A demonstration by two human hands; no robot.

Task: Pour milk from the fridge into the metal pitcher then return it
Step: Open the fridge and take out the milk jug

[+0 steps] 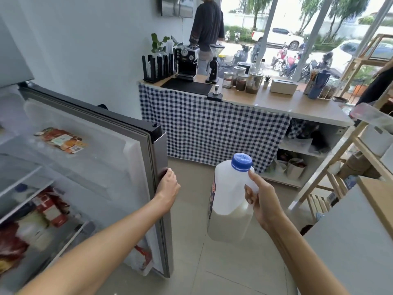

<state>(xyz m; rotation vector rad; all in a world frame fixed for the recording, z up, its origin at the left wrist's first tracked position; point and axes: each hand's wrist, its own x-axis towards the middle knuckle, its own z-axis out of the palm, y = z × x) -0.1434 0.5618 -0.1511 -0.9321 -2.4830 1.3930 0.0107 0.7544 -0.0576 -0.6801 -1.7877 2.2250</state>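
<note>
Left hand [168, 186] gripping fridge door [158, 158] edge, holding it open. Right hand [262, 200] curled round milk jug [230, 201] handle, cap on, carried upright against spills.

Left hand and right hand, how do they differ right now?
The left hand grips the edge of the open fridge door; the right hand holds the milk jug by its handle. The left hand is braced on something fixed, while the right hand carries the jug in mid-air. Both have fingers curled round something.

Checked cloth [204, 124] over counter [276, 101], espresso machine [187, 60], glass jars [242, 80], wooden shelf [340, 158], person standing [207, 24]
</note>
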